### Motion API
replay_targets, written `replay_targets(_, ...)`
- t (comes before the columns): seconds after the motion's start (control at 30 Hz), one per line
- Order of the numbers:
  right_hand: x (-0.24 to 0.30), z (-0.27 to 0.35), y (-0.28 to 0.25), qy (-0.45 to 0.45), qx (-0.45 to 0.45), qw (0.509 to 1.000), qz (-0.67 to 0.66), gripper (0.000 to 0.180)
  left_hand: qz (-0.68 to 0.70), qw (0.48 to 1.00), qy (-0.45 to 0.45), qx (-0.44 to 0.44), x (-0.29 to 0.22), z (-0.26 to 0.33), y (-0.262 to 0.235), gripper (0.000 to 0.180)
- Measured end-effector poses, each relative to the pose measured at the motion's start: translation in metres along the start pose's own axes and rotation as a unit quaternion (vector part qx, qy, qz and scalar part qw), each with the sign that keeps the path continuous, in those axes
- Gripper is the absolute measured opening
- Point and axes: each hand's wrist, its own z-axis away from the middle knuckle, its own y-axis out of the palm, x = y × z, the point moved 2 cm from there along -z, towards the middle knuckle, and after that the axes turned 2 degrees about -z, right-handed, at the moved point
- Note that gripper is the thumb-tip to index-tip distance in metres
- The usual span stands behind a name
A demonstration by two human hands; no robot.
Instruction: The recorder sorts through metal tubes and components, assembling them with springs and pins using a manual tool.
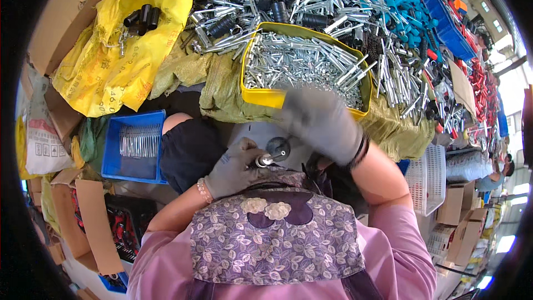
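Grey-gloved left hand (237,168) pinches a metal part (265,160); right hand (323,125) blurs by the yellow bin (261,98), grip unclear.

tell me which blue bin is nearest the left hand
The blue bin left of the left hand, with metal pieces lined up inside; the upper-right blue bin is much farther off.
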Motion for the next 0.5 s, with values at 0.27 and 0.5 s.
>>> replay_targets(0.27,-0.092,-0.041,-0.011,-0.051,-0.061,0.969,0.235,0.033,0.021,0.991,-0.130,-0.025,-0.018,0.002,-0.036,0.041)
replay_targets(0.5,-0.027,0.026,-0.011,-0.002,-0.074,0.996,-0.042,0.031,0.084,0.968,-0.225,-0.077,-0.017,-0.002,-0.031,0.031)
